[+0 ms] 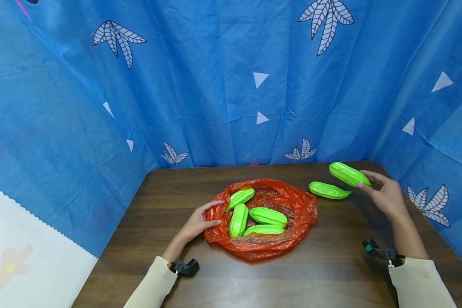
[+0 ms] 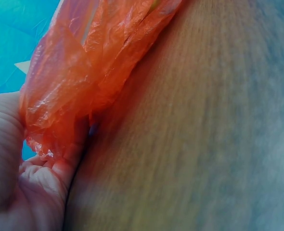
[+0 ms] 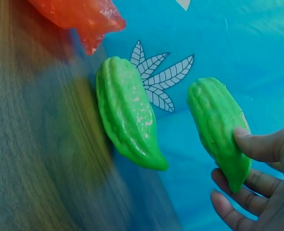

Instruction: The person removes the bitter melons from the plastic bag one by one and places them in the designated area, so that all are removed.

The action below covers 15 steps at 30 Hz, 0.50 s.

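Right hand [image 1: 389, 196]: gourd [image 1: 346, 173] pinched at tapered end — second gourd [image 1: 328, 191] left of grip
Left hand [image 1: 194, 222]: bag [image 1: 254, 255] pinched — four gourds [image 1: 268, 217] right of grip

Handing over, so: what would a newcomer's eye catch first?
The red bag, central on the table, its left edge in the left-hand grip, with four bright green gourds inside. To its right, the right-hand grip holds a fifth gourd up, near a sixth outside the bag.

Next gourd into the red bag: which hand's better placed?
Right, probably: the right hand holds a green gourd, while the left hand is occupied gripping the red bag at its left edge.
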Available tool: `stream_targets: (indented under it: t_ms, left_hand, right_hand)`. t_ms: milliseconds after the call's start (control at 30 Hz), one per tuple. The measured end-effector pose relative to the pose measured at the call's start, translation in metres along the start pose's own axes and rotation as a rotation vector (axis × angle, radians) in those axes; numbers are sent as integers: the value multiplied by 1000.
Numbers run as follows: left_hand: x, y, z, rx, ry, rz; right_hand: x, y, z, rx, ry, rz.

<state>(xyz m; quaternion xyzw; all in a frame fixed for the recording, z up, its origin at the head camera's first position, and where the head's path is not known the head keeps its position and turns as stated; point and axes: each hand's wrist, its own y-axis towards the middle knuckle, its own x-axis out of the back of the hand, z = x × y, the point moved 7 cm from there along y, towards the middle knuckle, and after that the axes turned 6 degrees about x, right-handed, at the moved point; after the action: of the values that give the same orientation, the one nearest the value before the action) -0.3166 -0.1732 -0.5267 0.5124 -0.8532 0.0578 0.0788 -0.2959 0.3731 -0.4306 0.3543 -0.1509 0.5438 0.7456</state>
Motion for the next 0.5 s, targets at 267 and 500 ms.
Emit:
stream_targets:
  t_ms: [267,500]
  left_hand:
    - [1,0,0,10,-8,8]
    - [1,-1,-1,-12,6,11]
  right_hand:
    - [0,1,-7,-38,-10,8]
    - [1,0,-15,-49,-26,18]
